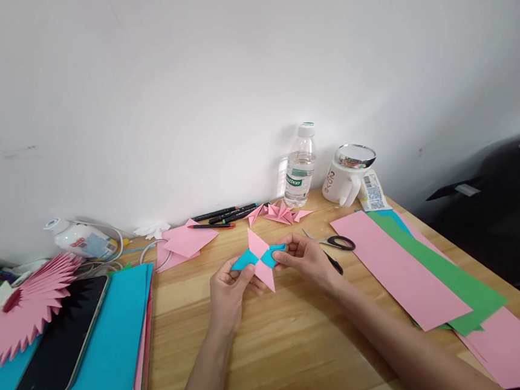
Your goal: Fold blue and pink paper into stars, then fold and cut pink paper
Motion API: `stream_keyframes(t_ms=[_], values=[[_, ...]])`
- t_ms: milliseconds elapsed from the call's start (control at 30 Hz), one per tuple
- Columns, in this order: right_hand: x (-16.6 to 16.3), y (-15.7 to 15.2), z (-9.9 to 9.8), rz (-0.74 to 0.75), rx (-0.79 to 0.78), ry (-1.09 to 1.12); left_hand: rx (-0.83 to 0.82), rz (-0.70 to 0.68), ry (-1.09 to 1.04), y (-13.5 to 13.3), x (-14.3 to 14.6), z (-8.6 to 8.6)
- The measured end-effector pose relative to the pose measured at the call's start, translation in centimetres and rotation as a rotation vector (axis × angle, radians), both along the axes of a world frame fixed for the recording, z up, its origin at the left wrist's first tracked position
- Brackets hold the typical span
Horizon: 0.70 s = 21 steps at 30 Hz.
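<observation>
Two hands, the left hand (227,289) and the right hand (306,258), hold one paper star (258,247) at centre. Upper right of centre stand one water bottle (300,167) and one mug (347,178). One pair of scissors (337,244) lies right of centre, and one phone (61,343) lies lower left.

Home craft desk, wooden tabletop (273,345) against white wall, coloured paper sheets (403,267), markers (228,215), scissors (337,244), mug (347,178)
</observation>
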State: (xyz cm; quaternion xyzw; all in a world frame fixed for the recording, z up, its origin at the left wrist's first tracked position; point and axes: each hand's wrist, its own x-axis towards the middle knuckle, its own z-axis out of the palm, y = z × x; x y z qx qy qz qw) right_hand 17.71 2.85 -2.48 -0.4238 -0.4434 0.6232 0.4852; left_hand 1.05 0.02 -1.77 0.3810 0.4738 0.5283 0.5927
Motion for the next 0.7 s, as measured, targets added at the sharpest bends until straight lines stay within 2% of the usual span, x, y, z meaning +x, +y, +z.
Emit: stream_keyframes(t_ms=[133, 267, 467, 700], values=[[-0.6, -0.5, -0.2, 0.012, 0.028, 0.038, 0.016, 0.058, -0.121, 0.1, 0.1, 0.1], [-0.7, -0.8, 0.1, 0.051, 0.045, 0.086, -0.023, 0.066, -0.146, 0.1, 0.2, 0.0], [-1.1, -1.2, 0.1, -0.059, 0.192, 0.097, -0.072, -0.089, -0.198, -0.4, 0.7, 0.3], [-1.7, -1.6, 0.0, -0.088, 0.143, 0.123, 0.017, -0.047, -0.117, -0.6, 0.6, 0.5]])
